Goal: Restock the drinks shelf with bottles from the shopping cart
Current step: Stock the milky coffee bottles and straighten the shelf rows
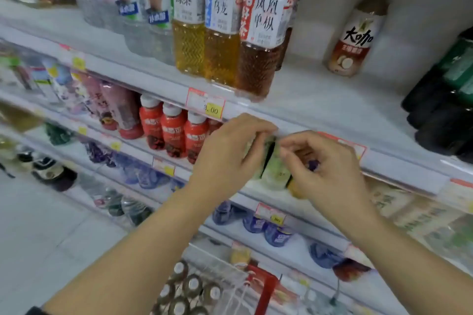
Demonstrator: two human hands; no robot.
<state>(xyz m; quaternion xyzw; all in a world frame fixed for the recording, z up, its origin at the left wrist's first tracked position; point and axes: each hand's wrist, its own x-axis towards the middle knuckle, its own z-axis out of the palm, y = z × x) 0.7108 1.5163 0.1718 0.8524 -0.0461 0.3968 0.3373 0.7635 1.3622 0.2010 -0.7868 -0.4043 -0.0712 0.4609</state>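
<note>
Single head-worn wide-angle view, facing forward and steeply downward at close range onto the drinks shelf [320, 94], whose tiers run tilted from upper left to lower right; the shopping cart [220, 268] lies at the lower edge.

This is a shop's drinks aisle. White shelves [320, 100] run in tiers above and below the left hand [225, 151] and right hand [325, 169], and each front rail carries printed price tags [206, 106] — one just above the left hand ends in .00. Tea bottles [222, 33] stand in rows above the hands, red bottles [174, 130] to their left, blue bottles [256, 222] below and pale green bottles [275, 171] between them — a wire shopping cart [217, 267] sits beneath the forearms.
</note>
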